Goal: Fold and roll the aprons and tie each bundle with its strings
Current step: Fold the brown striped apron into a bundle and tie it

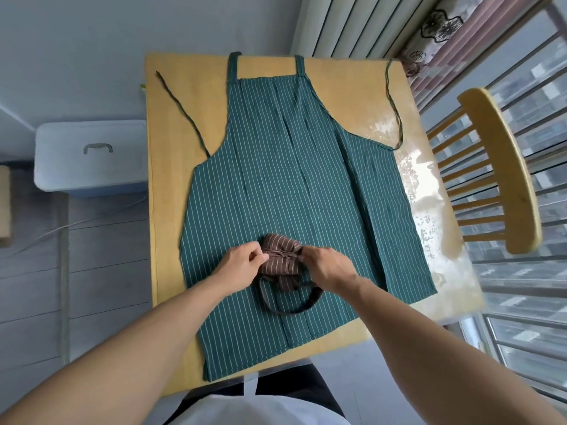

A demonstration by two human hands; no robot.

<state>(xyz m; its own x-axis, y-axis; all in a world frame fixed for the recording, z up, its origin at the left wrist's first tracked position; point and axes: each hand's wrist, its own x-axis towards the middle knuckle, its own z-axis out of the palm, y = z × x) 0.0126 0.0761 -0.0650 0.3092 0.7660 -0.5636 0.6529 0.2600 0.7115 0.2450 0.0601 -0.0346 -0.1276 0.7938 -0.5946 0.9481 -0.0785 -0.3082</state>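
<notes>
A green striped apron (294,179) lies spread flat on the wooden table (171,124), bib at the far end, its two waist strings trailing out to the left and right. On its lower middle sits a rolled brown striped apron bundle (280,260), with a dark neck loop (288,305) hanging out toward me. A thin brown string crosses the bundle. My left hand (242,262) pinches that string at the bundle's left side. My right hand (326,268) grips the string at the right side, fingers curled.
A wooden spindle-back chair (497,167) stands at the table's right side by the window bars. A light blue lidded box (92,157) sits on the floor to the left. Curtains hang at the far right corner.
</notes>
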